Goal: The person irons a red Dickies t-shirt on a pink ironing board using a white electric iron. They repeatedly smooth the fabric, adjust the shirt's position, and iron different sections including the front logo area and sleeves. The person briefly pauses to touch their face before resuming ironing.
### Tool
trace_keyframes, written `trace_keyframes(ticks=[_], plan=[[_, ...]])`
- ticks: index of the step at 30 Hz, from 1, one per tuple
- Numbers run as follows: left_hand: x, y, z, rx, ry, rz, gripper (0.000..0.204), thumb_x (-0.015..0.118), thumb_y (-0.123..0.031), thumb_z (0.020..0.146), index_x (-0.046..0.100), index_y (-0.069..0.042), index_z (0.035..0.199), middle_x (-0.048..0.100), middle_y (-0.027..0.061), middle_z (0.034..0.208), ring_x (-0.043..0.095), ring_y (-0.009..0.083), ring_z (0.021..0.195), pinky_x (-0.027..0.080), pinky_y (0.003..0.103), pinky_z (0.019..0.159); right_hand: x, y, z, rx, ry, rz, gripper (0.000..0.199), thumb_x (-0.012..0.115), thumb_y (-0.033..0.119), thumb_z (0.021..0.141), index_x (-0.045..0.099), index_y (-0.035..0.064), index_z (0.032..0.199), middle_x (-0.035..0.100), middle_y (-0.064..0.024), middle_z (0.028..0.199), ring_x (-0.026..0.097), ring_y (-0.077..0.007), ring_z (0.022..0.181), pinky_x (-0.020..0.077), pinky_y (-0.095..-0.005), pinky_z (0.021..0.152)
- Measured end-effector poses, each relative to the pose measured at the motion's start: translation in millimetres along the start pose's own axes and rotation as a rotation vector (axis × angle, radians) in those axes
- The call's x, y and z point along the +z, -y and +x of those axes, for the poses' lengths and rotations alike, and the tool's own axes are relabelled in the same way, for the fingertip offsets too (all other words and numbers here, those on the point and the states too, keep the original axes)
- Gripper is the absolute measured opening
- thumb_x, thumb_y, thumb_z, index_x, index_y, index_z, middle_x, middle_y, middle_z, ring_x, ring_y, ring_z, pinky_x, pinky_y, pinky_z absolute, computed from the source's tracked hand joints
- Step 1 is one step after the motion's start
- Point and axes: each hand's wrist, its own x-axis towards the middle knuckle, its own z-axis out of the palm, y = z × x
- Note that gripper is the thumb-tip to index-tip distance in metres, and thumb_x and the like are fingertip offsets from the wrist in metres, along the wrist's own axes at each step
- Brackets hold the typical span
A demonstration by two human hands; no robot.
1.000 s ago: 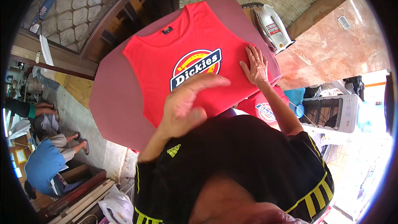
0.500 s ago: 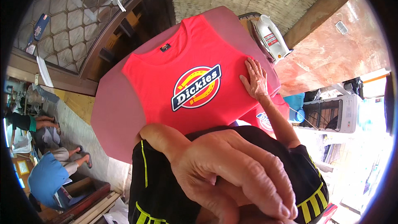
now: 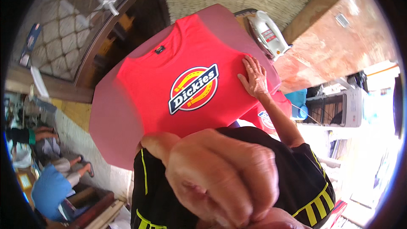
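A red sleeveless shirt with a round printed emblem on its chest lies spread over a dusky pink padded ironing board. My right hand rests flat on the shirt's right side, fingers stretched out. Close to the camera, my left hand is raised in front of my body, its fingers curled in. Whatever those fingers might hold is hidden. A white and grey iron stands past the far right edge of the board, apart from both hands.
Another red printed garment hangs by the board's right side. Farther right are a blue container and a white appliance with a dark grille. A metal lattice gate stands far left. A person in a blue shirt is at lower left.
My left hand has drawn back toward the left and its fingers have curled tighter. The view has shifted slightly; my right hand stays on the shirt.
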Motion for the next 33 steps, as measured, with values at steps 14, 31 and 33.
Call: trace_keyframes(ticks=[14,31,33], plan=[[28.0,17.2,-8.6,0.026,0.064,-0.009,0.015,0.066,-0.009,0.091,0.065,0.003,0.100,0.065,0.0131,0.096,0.065,0.0229,0.089,0.052,0.032,0.073,3.7,-0.3,0.5,-0.045,-0.015,-0.049,0.065,0.057,0.043,0.097,0.040,0.0128,0.152,0.035,-0.0061,0.160,0.030,-0.0321,0.148,0.0248,-0.0547,0.116],[25.8,-45.7,-18.7,0.647,0.071,0.798,0.022,0.051,-0.022,0.101,0.060,-0.007,0.087,0.064,0.0085,0.093,0.061,0.0178,0.090,0.049,0.031,0.079,3.6,-10.9,-7.8,0.012,-0.009,-0.039,0.066,0.057,0.044,0.096,0.041,0.0101,0.150,0.034,-0.0098,0.160,0.029,-0.0355,0.148,0.0246,-0.0531,0.117],[36.9,-75.7,-3.3,0.812,0.099,0.835,0.018,0.057,-0.022,0.097,0.060,-0.005,0.101,0.061,0.0095,0.108,0.055,0.0192,0.106,0.043,0.034,0.092,3.2,-8.0,-9.3,0.009,-0.008,-0.022,0.066,0.057,0.044,0.095,0.042,0.0100,0.150,0.035,-0.0096,0.159,0.030,-0.0356,0.147,0.0245,-0.0536,0.117]])
